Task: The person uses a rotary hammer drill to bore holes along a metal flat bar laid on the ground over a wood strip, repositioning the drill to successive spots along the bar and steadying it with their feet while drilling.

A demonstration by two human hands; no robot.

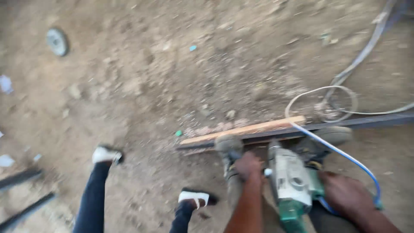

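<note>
a wooden plank point(243, 129) lies on the ground point(172, 77), the power tool point(293, 181) just behind it.

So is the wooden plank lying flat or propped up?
Lying flat: the wooden plank rests lengthwise on the dirt ground beside the dark metal bar.

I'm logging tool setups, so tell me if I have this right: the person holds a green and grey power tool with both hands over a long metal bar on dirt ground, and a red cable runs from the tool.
Not quite: the cable is blue, not red, as the head view shows. The rest stands: the left hand and right hand hold the green and grey power tool over the long metal bar on dirt ground.
</note>
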